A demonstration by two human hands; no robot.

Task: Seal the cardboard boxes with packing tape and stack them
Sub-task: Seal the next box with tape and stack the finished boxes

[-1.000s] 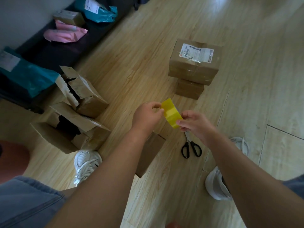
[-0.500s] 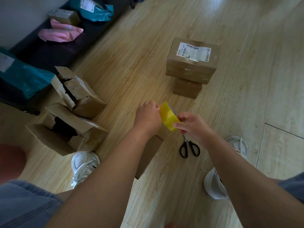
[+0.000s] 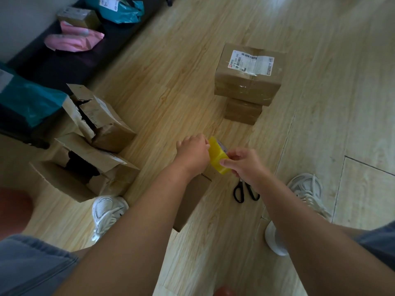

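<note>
A yellow tape roll [image 3: 217, 154] hangs between both hands above a small cardboard box [image 3: 192, 197] on the floor, which my left forearm partly hides. My left hand [image 3: 192, 151] grips the roll's far side with curled fingers. My right hand [image 3: 242, 162] pinches the roll's near edge between thumb and fingers. A stack of two taped boxes, the upper one [image 3: 248, 75] with a white label and a smaller one [image 3: 242, 111] beneath, stands further ahead. Two torn open boxes [image 3: 102, 118] [image 3: 85, 167] lie at the left.
Black-handled scissors [image 3: 245, 192] lie on the wooden floor just under my right hand. My white shoes [image 3: 106, 212] [image 3: 305, 189] flank the small box. A dark bench [image 3: 70, 58] at the upper left carries teal and pink mailer bags and a small box.
Both hands have lowered the tape roll toward the small box and drawn a little nearer to me. The view has tilted slightly.
</note>
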